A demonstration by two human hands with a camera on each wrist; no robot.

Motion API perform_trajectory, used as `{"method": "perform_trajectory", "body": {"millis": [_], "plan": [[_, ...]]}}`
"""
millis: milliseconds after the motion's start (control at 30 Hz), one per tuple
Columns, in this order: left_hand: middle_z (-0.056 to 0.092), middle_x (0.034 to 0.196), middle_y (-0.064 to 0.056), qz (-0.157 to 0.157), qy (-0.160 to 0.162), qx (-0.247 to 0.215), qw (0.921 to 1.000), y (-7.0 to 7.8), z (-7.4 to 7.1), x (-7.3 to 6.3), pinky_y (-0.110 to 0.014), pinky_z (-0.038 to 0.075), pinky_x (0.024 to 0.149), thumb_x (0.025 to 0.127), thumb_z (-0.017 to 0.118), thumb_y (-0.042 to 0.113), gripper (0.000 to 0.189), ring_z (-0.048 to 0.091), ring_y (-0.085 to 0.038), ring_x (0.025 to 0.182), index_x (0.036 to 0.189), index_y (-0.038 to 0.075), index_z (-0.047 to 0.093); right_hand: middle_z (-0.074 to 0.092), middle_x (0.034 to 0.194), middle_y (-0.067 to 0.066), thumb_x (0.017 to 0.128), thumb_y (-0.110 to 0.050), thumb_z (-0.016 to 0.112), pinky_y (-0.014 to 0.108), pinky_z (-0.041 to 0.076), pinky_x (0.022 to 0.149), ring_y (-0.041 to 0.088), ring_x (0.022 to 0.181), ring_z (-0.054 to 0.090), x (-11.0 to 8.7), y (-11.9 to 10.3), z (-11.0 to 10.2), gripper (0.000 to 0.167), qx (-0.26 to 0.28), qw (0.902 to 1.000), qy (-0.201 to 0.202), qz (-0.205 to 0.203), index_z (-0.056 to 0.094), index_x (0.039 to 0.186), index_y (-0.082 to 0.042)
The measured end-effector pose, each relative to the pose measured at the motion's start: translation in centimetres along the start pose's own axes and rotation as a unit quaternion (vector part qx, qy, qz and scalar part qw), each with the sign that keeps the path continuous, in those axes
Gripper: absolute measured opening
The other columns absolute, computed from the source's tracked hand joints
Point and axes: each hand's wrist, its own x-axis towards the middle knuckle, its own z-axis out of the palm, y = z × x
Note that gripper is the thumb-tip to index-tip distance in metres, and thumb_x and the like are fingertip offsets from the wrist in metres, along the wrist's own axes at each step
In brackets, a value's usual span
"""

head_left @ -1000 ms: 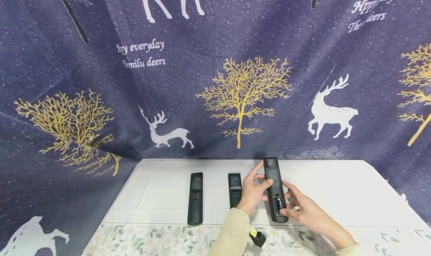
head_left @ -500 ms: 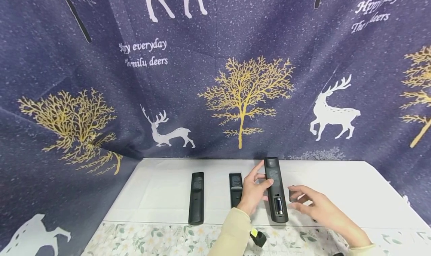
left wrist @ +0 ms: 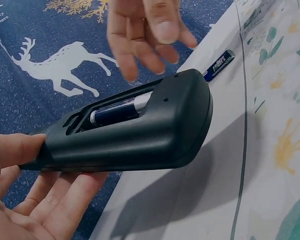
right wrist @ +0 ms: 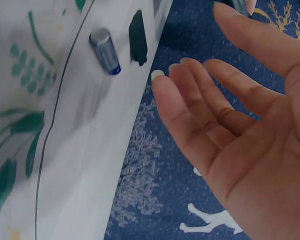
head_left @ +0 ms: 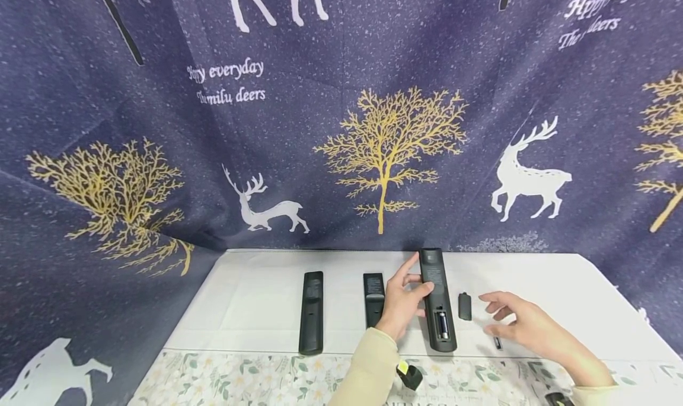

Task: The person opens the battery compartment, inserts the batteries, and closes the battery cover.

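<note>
My left hand [head_left: 401,302] grips a black remote control [head_left: 439,299], its back facing up, off the table. The remote's battery compartment is uncovered, and a dark blue battery [left wrist: 117,111] with a silver end lies inside. Above the table to the right, my right hand [head_left: 525,323] holds nothing, its fingers loosely bent. Near its fingertips a second battery [head_left: 498,342] lies on the white cloth; the right wrist view shows that battery [right wrist: 105,50] too. Between the remote and my right hand lies a small black battery cover [head_left: 465,306].
Two more black remotes lie back up to the left: one [head_left: 311,313] further off, another [head_left: 374,299] partly hidden by my left hand. The white tabletop [head_left: 256,311] meets a floral cloth [head_left: 256,382] in front. A dark blue printed curtain [head_left: 341,127] hangs behind.
My right hand has left the remote's battery compartment and moved right, past the cover and over the loose battery. The left hand has held the remote in nearly the same place.
</note>
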Motion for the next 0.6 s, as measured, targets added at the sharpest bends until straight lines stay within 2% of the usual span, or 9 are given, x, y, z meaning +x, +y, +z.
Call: {"method": "perform_trajectory", "body": {"millis": [100, 367, 600], "plan": [[0.067, 0.109, -0.003, 0.000, 0.000, 0.002, 1.0000, 0.0, 0.0, 0.0, -0.043, 0.062, 0.056, 0.094, 0.078, 0.000, 0.067, 0.072, -0.022, 0.080, 0.149, 0.036, 0.064, 0.068, 0.106, 0.005, 0.084, -0.012, 0.090, 0.034, 0.057, 0.072, 0.010, 0.087, 0.065, -0.2, 0.6, -0.3, 0.057, -0.009, 0.9998, -0.016, 0.007, 0.064, 0.131, 0.007], [0.067, 0.109, -0.003, 0.000, -0.001, 0.003, 1.0000, 0.2, -0.1, 0.0, -0.044, 0.062, 0.057, 0.094, 0.078, 0.000, 0.067, 0.071, -0.022, 0.080, 0.150, 0.034, 0.063, 0.062, 0.097, 0.002, 0.079, -0.011, 0.091, 0.028, 0.052, 0.068, 0.006, 0.080, 0.057, -0.1, 1.9, -0.3, 0.056, 0.010, 0.9963, -0.070, 0.048, 0.065, 0.124, 0.010], [0.067, 0.110, -0.004, -0.001, 0.003, 0.005, 1.0000, 0.3, -0.1, 0.0, -0.043, 0.063, 0.059, 0.094, 0.079, 0.001, 0.067, 0.073, -0.022, 0.084, 0.148, 0.037, 0.064, 0.062, 0.096, 0.004, 0.081, -0.011, 0.089, 0.034, 0.054, 0.071, 0.019, 0.086, 0.060, 0.0, 2.3, 0.0, 0.055, 0.034, 0.9865, -0.118, 0.108, 0.064, 0.125, 0.011]]}}
